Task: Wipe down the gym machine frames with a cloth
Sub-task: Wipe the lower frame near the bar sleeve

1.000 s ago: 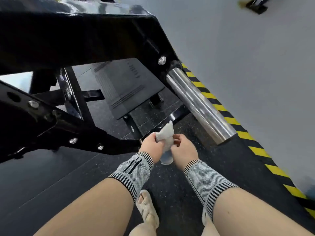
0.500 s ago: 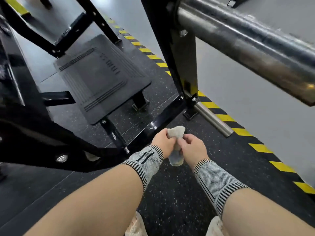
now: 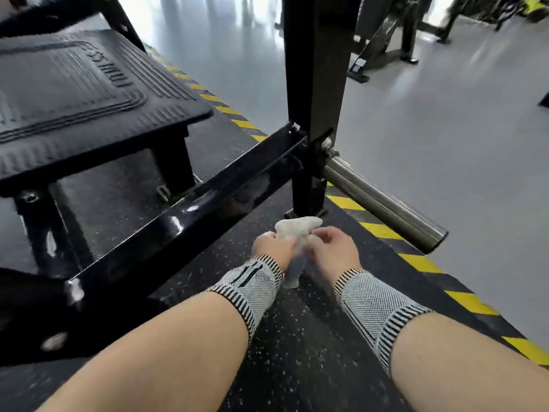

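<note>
Both grips closed on a bunched white cloth [image 3: 298, 230] low in the middle of the view: left hand [image 3: 274, 248] at its 8 o'clock, right hand [image 3: 335, 251] at its 4 o'clock, fingers curled into the fabric. Black upright post [image 3: 315, 84] at 12 o'clock from the cloth, glossy black crossbar [image 3: 190, 209] at 10 o'clock, steel peg [image 3: 383, 203] at 2 o'clock. Ribbed footplate [image 3: 83, 93] at 10 o'clock, beyond the crossbar.

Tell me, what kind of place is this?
It looks like a gym. There is a black machine frame with a ribbed footplate, a steel bar for weights, and speckled rubber flooring edged in yellow-and-black tape.
</note>
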Available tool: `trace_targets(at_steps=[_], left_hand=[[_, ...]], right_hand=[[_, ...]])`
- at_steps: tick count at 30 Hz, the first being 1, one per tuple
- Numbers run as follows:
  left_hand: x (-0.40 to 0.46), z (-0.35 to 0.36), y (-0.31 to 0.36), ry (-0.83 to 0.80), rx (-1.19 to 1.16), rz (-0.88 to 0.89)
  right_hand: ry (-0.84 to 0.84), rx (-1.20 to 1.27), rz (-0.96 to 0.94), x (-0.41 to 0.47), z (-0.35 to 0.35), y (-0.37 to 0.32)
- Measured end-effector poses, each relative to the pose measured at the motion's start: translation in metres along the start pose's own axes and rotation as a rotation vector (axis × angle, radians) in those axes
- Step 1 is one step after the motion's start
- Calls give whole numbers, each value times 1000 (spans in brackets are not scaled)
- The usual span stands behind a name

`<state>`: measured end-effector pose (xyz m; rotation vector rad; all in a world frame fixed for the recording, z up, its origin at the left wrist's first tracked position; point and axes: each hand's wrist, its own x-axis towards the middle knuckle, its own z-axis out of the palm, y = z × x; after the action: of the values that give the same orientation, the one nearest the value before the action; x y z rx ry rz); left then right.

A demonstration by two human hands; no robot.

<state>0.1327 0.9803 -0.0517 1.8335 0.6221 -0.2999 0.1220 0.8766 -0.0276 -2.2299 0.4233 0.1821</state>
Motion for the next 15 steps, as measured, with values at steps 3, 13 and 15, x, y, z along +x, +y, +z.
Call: trace_targets(at_steps=[3, 13, 15], left_hand=[[25, 13, -7, 178, -199, 77], [64, 34, 50, 133, -401, 195], [65, 39, 57, 153, -421, 210]], right_hand=[[27, -5, -79, 25, 12, 12], [45, -42, -174, 66, -1, 7], [49, -22, -172, 71, -1, 14]])
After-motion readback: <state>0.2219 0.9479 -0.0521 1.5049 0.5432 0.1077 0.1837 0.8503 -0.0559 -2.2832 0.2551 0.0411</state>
